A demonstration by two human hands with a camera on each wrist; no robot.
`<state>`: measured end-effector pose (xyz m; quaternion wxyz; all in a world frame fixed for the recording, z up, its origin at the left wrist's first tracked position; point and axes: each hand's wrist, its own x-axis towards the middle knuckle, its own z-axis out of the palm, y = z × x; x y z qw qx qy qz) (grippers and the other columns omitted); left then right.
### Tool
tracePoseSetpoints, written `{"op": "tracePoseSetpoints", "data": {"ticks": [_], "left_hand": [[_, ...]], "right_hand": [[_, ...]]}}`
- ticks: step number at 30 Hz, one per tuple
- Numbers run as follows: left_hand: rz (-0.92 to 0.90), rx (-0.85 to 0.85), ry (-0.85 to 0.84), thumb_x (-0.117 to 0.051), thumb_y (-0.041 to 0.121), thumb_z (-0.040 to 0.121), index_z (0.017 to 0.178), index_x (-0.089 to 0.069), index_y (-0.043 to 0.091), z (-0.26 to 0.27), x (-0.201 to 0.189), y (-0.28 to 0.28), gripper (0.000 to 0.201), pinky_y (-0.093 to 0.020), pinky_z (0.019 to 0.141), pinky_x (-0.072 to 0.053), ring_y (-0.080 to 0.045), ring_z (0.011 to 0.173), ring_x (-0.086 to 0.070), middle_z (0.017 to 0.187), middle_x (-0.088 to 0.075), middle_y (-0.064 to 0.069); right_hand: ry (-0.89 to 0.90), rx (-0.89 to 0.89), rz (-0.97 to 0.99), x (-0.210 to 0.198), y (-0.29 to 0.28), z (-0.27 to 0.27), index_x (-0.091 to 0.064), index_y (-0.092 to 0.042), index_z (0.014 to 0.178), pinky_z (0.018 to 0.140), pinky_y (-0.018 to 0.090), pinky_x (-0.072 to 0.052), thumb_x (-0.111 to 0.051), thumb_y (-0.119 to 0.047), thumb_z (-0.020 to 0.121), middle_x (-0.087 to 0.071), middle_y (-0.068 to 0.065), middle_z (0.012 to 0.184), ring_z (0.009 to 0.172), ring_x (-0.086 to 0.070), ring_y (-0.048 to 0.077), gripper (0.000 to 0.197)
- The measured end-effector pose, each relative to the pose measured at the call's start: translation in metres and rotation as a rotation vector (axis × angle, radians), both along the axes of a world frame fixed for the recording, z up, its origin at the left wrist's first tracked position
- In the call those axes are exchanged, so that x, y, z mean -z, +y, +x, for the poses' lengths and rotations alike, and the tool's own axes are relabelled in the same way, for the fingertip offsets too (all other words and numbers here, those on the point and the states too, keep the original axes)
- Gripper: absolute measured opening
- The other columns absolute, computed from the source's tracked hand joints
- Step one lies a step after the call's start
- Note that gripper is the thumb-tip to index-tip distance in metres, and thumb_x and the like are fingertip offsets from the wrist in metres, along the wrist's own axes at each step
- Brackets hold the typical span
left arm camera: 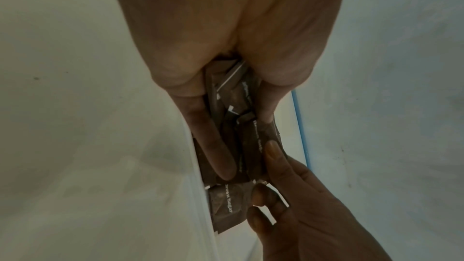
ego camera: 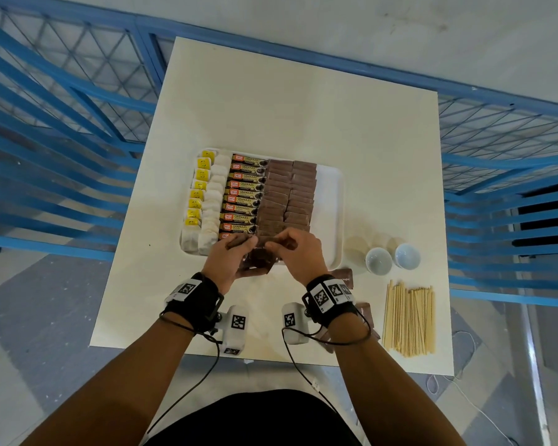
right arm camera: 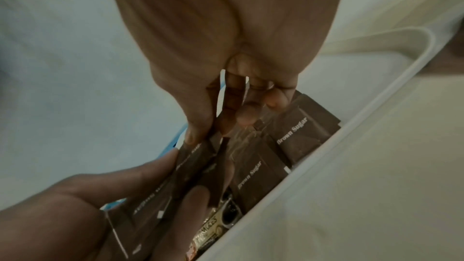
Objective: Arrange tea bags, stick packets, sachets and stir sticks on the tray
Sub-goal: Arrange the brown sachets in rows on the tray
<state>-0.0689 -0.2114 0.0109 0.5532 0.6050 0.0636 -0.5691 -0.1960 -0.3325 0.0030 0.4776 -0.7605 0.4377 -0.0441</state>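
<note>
Gripping brown sachets [ego camera: 261, 252]: L hand [ego camera: 227, 257] & R hand [ego camera: 298, 251]; 2 bowls [ego camera: 378, 259].

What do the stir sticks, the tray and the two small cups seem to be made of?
Stir sticks: probably wood or bamboo, pale tan, matt, thin and straight.
Tray: likely plastic, white and smooth, with a rounded moulded rim.
Two small cups: possibly glazed ceramic, white with a soft shine; plastic cannot be ruled out.

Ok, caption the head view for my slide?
Both hands, left hand and right hand, sort brown sugar sachets over the tray.
</note>
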Motion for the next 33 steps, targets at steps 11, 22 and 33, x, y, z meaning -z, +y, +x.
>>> {"op": "tracePoseSetpoints", "data": {"ticks": [11, 22, 33], "left_hand": [[0.071, -0.001, -0.025, -0.062, 0.015, 0.101, 0.118, -0.067, 0.006, -0.008, 0.001, -0.008, 0.020, -0.060, 0.078, -0.061, -0.040, 0.103, -0.072, 0.115, -0.073, -0.021], [0.076, 0.006, -0.014, -0.059, -0.007, 0.095, 0.106, -0.068, 0.005, -0.009, 0.006, -0.001, 0.018, -0.058, 0.081, -0.061, -0.032, 0.085, -0.075, 0.096, -0.074, -0.014], [0.056, 0.012, -0.041, -0.055, -0.013, 0.096, 0.113, -0.064, 0.003, -0.010, 0.011, 0.012, 0.025, -0.044, 0.068, -0.065, -0.031, 0.083, -0.074, 0.105, -0.071, -0.012]], "right_hand": [[-0.046, 0.094, 0.079, 0.001, -0.002, -0.008, -0.077, -0.018, 0.096, 0.067, 0.021, -0.052, -0.058, -0.026, 0.099, -0.071, -0.006, 0.081, 0.074, -0.065, 0.014, 0.020], [0.022, 0.135, 0.055, 0.004, -0.014, -0.027, -0.071, -0.022, 0.096, 0.073, 0.019, -0.050, -0.078, -0.026, 0.086, -0.071, -0.009, 0.088, 0.081, -0.066, 0.007, 0.013], [0.156, 0.077, -0.047, 0.016, -0.020, -0.050, -0.073, -0.026, 0.086, 0.072, 0.024, -0.051, -0.079, -0.023, 0.083, -0.068, -0.013, 0.081, 0.076, -0.062, 0.008, 0.007]]}}
